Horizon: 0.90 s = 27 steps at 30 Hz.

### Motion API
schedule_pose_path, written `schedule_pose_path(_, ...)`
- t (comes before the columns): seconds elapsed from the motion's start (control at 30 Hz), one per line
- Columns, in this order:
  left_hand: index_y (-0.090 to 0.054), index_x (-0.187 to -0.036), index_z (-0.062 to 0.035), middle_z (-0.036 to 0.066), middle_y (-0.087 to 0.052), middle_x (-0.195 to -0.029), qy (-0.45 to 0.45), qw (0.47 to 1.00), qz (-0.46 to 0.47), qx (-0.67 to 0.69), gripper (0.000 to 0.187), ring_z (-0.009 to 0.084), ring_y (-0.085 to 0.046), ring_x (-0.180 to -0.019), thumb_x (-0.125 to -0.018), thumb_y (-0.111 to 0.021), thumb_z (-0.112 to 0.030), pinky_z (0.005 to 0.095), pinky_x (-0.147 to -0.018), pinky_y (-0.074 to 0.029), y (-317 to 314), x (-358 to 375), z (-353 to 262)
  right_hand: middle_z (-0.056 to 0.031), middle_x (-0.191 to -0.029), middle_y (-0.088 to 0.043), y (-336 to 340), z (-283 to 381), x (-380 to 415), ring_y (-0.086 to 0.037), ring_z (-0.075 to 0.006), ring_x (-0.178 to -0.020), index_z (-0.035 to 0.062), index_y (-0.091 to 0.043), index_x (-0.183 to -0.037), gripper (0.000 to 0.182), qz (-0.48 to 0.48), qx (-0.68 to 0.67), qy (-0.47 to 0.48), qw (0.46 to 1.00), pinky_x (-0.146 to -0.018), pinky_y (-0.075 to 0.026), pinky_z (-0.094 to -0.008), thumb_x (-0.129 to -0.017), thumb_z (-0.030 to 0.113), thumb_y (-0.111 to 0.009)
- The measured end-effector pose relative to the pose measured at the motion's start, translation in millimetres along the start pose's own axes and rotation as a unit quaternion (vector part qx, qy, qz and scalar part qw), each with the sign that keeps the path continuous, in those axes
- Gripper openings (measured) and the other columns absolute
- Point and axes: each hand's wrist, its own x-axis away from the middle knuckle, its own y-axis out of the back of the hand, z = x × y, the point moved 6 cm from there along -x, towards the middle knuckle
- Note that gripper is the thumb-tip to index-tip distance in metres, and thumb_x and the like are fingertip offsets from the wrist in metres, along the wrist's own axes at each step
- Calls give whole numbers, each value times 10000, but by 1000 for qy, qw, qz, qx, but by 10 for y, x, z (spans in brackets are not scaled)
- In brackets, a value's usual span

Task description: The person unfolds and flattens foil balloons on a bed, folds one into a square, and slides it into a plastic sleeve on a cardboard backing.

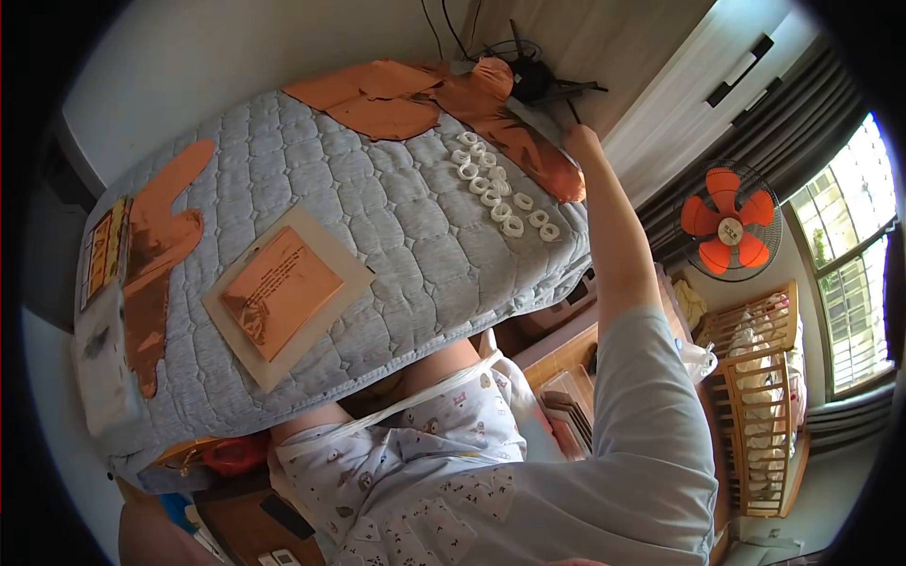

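Observation:
My right arm stretches up past the bed's far right corner. Its hand [582, 141] is closed around the end of a thin black rod [573, 110] beside a black device with several rods [533, 81]; the fingertips are hard to make out. Nearby on the bed lies a long piece of crumpled copper-coloured foil [514, 141]. Closer to me are several small white rolls [491, 198]. Another copper foil sheet [377, 99] spreads along the far edge. A clear package [283, 294] holds folded copper foil with printed text. My left hand is out of view.
The grey quilted mattress [377, 203] fills the middle. At left are a flat copper foil shape [165, 250] and a picture-printed pack [104, 250]. On the right stand an orange-bladed fan [729, 229] and a wooden crib [755, 406]. A white wardrobe [698, 104] is behind my arm.

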Motion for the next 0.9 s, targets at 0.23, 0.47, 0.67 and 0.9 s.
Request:
schedule_pose_path(0.23, -622, -1305, -44, 179, -540, -1428, 81, 991, 79, -66, 402, 279, -499, -1357, -1012, -461, -267, 434, -1159, -354, 174, -21, -113, -217, -1177, -724, -182, -93, -244, -686, -384, -1147, 36, -767, -1098, 266, 10, 33, -117, 992, -954, -568, -481, -900, 146, -629)
schedule_pose_path(0.47, -592, -1407, -40, 200, -434, -1577, 358, 879, 272, -158, 442, 342, -356, -1502, -982, -566, -159, 533, -1241, -210, -167, 264, 410, -120, -979, -733, 1025, 1322, 1086, -682, -215, -835, 37, -720, -1128, 204, -76, -341, 129, 928, -777, -532, -334, -983, 170, -664)
schedule_pose_path(0.67, -465, -1550, -216, 123, -334, -1661, 350, 724, 503, -317, 541, 361, -240, -1556, -1046, -529, -401, 569, -1254, -172, -271, 1190, 1107, -55, -890, -692, 1219, 2746, 2919, -659, -142, -765, 50, -741, -1050, 194, 171, -469, 289, 817, -678, -510, -292, -863, 22, -786)
schedule_pose_path(0.9, -394, -1592, -229, 111, -304, -1678, 355, 700, 537, -309, 623, 332, -220, -1567, -1018, -549, -416, 552, -1258, -161, -301, 1327, 1071, -73, -881, -679, 1003, 3070, 3099, -662, -145, -761, 17, -733, -1015, 112, 122, -461, 258, 840, -675, -524, -269, -908, 43, -753)
